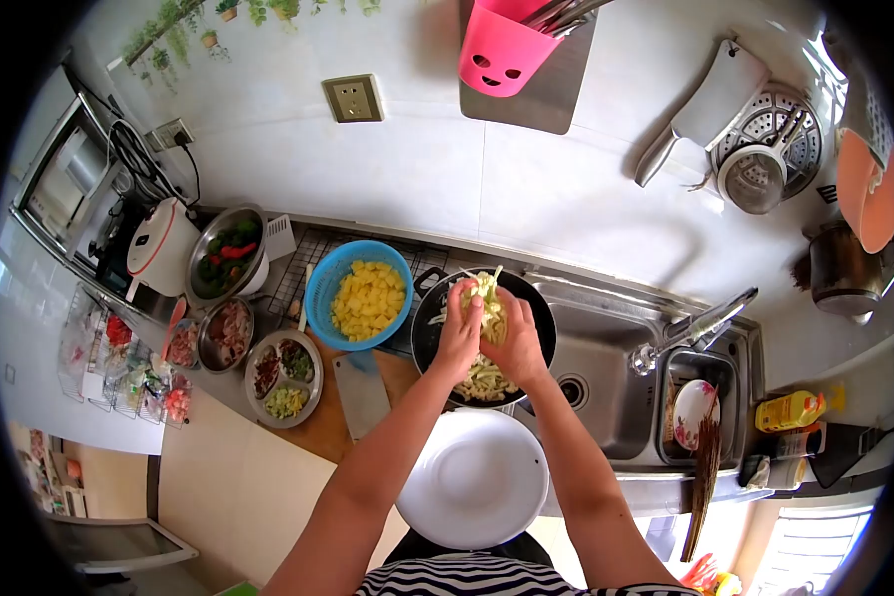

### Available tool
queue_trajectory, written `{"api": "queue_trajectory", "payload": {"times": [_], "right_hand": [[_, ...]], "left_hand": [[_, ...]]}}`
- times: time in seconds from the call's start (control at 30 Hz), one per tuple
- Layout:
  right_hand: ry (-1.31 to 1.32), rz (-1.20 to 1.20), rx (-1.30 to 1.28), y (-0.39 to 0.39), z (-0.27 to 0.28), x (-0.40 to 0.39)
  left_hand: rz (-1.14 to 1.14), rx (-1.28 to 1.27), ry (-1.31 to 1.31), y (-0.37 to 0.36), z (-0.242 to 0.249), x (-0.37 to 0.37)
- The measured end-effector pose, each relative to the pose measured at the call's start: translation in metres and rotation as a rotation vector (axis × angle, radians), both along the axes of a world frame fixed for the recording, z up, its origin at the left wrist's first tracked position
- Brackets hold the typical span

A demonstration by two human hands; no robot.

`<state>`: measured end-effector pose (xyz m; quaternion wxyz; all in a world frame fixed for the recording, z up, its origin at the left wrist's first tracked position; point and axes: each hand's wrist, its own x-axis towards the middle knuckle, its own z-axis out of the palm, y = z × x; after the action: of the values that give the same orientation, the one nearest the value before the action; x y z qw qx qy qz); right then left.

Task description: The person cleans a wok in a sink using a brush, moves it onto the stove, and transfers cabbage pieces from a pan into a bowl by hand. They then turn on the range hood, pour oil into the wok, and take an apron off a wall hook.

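Over a black pan (424, 343), my left hand (458, 338) and my right hand (517, 343) are cupped together around a bunch of pale shredded vegetable (488, 308). More of the pale shreds lie in the pan below them. Just in front of the pan is a white bowl (472, 479), with nothing in it. To the left stands a blue basket (318, 298) holding yellow chunks (368, 301). A cleaver (361, 392) lies on the wooden board (402, 374) between the basket and my left forearm.
A divided plate (283, 419) of chopped ingredients, metal bowls (201, 283) and a rice cooker (159, 248) stand at left. On the right are the sink (606, 348), its faucet (700, 323) and a yellow bottle (790, 410). A pink holder (507, 50) hangs on the wall.
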<state>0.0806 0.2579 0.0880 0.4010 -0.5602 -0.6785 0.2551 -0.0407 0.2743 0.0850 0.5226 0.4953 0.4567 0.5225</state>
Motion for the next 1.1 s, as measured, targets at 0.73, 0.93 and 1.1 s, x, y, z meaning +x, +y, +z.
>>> {"api": "queue_trajectory", "payload": {"times": [0.73,0.93,1.1], "right_hand": [[0.065,0.001,0.186,-0.021,0.076,-0.003],[0.062,0.01,0.192,-0.023,0.077,-0.004],[0.057,0.009,0.188,-0.024,0.075,-0.005]], "left_hand": [[-0.032,0.119,-0.042,-0.026,0.087,0.001],[-0.032,0.148,-0.08,-0.028,0.085,0.001],[-0.009,0.162,-0.061,-0.03,0.082,0.0]]}}
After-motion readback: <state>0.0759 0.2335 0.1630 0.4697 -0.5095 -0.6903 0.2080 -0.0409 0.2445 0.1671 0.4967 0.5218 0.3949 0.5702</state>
